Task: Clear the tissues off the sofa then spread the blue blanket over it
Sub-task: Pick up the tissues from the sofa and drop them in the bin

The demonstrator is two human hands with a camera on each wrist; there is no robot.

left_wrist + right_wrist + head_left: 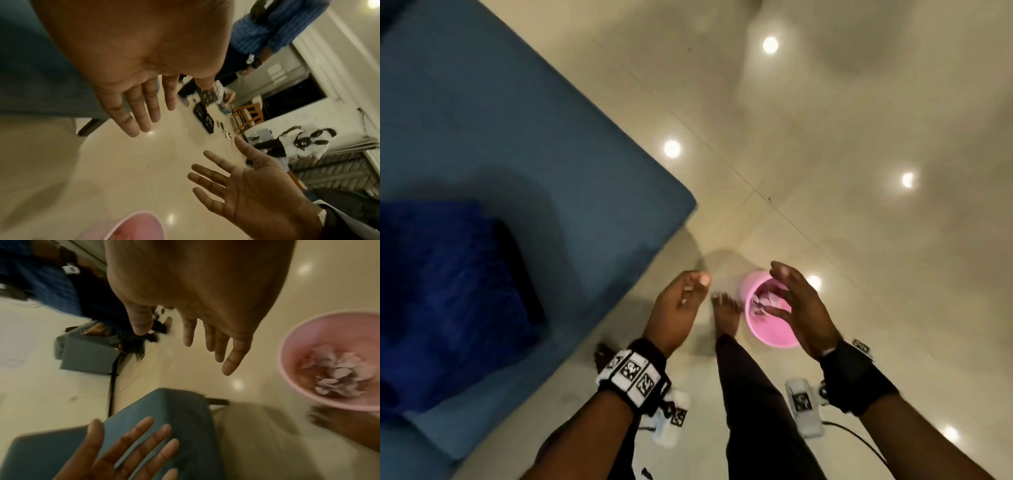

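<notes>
Crumpled pale tissues (pixel 337 371) fill the pink bin (pixel 292 353); blue blanket (pixel 448 301) lies folded.

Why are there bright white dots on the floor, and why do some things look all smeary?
Head view: the dots are ceiling lights mirrored in the shiny floor. Right wrist view: the pink bin and the sofa edge are smeared by motion blur. Left wrist view: the left hand looks huge because the very wide lens stretches things that are close, and the room behind looks tilted.

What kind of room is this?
Probably a home living room: a blue sofa with a folded blanket on it, glossy floor tiles, and a pink bin holding tissues.
</notes>
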